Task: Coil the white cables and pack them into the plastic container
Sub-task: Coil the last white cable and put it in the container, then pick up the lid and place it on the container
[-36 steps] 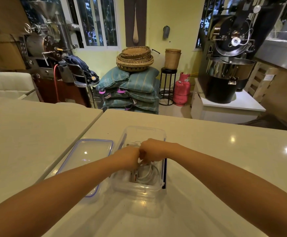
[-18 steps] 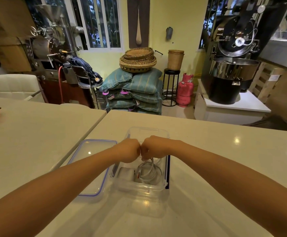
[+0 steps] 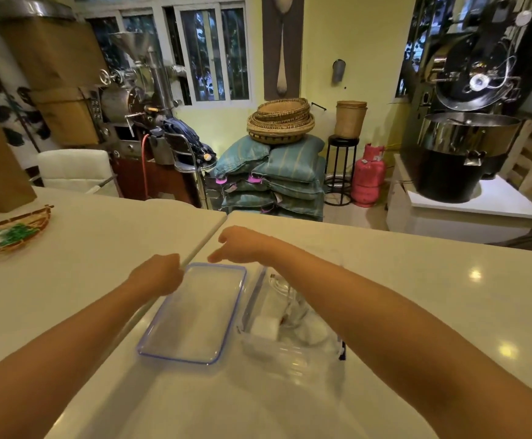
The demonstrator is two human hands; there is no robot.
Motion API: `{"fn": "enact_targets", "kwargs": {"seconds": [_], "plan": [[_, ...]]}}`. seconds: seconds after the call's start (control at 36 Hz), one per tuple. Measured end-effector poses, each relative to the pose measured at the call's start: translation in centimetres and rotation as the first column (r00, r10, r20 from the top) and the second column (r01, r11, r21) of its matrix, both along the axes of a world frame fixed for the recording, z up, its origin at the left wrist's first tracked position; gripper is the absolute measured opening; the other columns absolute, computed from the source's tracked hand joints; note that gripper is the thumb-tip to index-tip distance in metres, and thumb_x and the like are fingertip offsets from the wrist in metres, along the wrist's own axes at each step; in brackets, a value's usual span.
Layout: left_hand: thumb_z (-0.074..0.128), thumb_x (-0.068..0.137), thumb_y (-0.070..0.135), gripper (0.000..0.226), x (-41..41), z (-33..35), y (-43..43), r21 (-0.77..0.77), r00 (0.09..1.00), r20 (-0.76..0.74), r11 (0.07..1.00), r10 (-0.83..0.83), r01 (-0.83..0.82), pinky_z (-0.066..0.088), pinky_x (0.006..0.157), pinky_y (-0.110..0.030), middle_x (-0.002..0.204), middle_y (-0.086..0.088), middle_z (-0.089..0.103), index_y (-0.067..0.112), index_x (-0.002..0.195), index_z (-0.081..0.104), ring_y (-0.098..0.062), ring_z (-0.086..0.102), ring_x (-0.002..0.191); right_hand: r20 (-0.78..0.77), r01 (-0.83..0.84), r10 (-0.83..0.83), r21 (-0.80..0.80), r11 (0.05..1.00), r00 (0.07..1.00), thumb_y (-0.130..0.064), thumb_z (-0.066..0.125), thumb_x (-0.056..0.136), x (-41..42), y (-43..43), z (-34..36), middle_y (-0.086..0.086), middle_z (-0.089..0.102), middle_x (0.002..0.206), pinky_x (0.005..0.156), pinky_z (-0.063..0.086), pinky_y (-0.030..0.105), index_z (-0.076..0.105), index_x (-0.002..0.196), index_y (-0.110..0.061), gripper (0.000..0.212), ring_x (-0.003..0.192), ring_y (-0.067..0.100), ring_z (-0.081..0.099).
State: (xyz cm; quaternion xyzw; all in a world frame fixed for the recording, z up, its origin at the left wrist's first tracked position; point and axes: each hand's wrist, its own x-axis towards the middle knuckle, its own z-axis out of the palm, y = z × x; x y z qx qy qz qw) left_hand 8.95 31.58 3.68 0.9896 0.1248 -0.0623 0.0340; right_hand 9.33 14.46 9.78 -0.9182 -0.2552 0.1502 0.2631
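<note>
A clear plastic container [image 3: 293, 359] stands on the cream counter under my right forearm. Inside it lie coiled white cables [image 3: 290, 307] and a white charger block [image 3: 266, 326]. Its clear lid [image 3: 195, 315] with a blue rim lies flat just to the left. My left hand [image 3: 158, 274] hovers at the lid's far left corner, fingers curled, holding nothing that I can see. My right hand [image 3: 242, 243] reaches across above the lid's far edge, fingers loosely apart and empty.
A seam [image 3: 201, 245] runs between two counter tops just past my hands. A woven tray [image 3: 11, 232] with green items sits at the far left. Beyond the counter are stacked sacks, baskets, a pink gas cylinder [image 3: 369, 175] and roasting machines.
Both hands have left the container and swung left to the lid's far edge. The view has also turned left, so the container sits further right in the frame.
</note>
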Motion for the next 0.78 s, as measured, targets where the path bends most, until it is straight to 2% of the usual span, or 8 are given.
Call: {"fn": "enact_targets", "kwargs": {"seconds": [0.06,0.14,0.22,0.33,0.44,0.56,0.67,0.78], "plan": [[0.033,0.095,0.035,0.040,-0.5,-1.0,0.8,0.021,0.998,-0.060,1.000,0.022,-0.021,0.046,0.089,-0.035,0.122,-0.015,0.057,0.007,0.120,0.049,-0.029,0.057,0.105,-0.099,0.012,-0.006,0.052,0.999,0.995,-0.015,0.051,0.092,-0.3,1.0,-0.9,0.018,0.040,0.142,0.104,0.033,0.033,0.040,0.132,0.003,0.045,0.129,0.030,0.039],[0.031,0.095,0.040,0.047,-1.2,-2.2,1.1,0.030,0.991,-0.129,0.999,0.028,-0.024,0.043,0.092,-0.034,0.129,-0.016,0.054,0.008,0.127,0.044,-0.031,0.054,0.114,-0.178,0.049,-0.049,-0.007,0.999,0.983,-0.016,0.051,0.091,-0.3,2.4,-2.3,0.020,0.037,0.144,0.105,0.032,0.035,0.037,0.133,0.006,0.049,0.131,0.032,0.037],[0.031,0.095,0.041,0.050,-1.4,-3.1,1.1,0.027,0.990,-0.136,0.999,0.032,-0.029,0.043,0.093,-0.033,0.132,-0.016,0.053,0.008,0.131,0.041,-0.030,0.053,0.117,-0.226,0.101,-0.117,-0.081,0.992,0.967,-0.022,0.051,0.091,0.2,3.5,-3.9,0.020,0.037,0.144,0.107,0.033,0.037,0.037,0.133,0.006,0.052,0.131,0.033,0.037],[0.030,0.095,0.042,0.051,-1.4,-3.7,1.1,0.029,0.990,-0.128,0.998,0.058,-0.055,0.045,0.092,-0.033,0.130,-0.013,0.054,0.009,0.132,0.040,-0.028,0.056,0.113,-0.276,0.159,-0.189,-0.129,0.979,0.942,-0.023,0.048,0.092,0.6,4.4,-5.0,0.020,0.033,0.144,0.113,0.026,0.049,0.034,0.136,0.004,0.053,0.133,0.037,0.032],[0.028,0.096,0.040,0.046,-1.4,-4.4,1.3,0.040,0.988,-0.132,0.996,0.081,-0.076,0.046,0.089,-0.031,0.127,-0.010,0.056,0.010,0.128,0.041,-0.027,0.059,0.110,-0.308,0.239,-0.271,-0.138,0.961,0.912,-0.026,0.047,0.092,1.0,4.9,-5.7,0.018,0.028,0.146,0.113,0.027,0.045,0.031,0.138,0.000,0.055,0.135,0.036,0.030],[0.026,0.097,0.036,0.042,-1.3,-4.8,1.4,0.039,0.990,-0.116,0.996,0.080,-0.076,0.042,0.092,-0.031,0.131,-0.010,0.052,0.010,0.129,0.039,-0.027,0.053,0.117,-0.337,0.313,-0.329,-0.102,0.944,0.882,-0.030,0.047,0.092,0.9,5.1,-6.4,0.015,0.030,0.147,0.113,0.029,0.037,0.029,0.140,-0.003,0.057,0.136,0.030,0.031],[0.025,0.098,0.032,0.039,-1.2,-4.7,1.0,-0.004,0.990,-0.106,0.996,0.089,-0.090,0.045,0.087,-0.031,0.126,-0.010,0.056,0.008,0.124,0.043,-0.027,0.058,0.109,-0.433,0.447,-0.401,0.003,0.895,0.807,-0.026,0.052,0.086,0.7,6.1,-6.6,0.014,0.037,0.143,0.108,0.036,0.041,0.028,0.137,0.000,0.062,0.130,0.033,0.038],[0.026,0.098,0.028,0.039,-1.0,-4.6,1.1,-0.045,0.991,-0.099,0.995,0.087,-0.092,0.045,0.089,-0.033,0.125,-0.013,0.056,0.005,0.122,0.046,-0.028,0.058,0.110,-0.521,0.541,-0.414,0.113,0.833,0.746,-0.020,0.052,0.087,1.4,5.8,-6.2,0.016,0.029,0.146,0.108,0.037,0.040,0.026,0.137,0.003,0.061,0.131,0.034,0.036]]}}
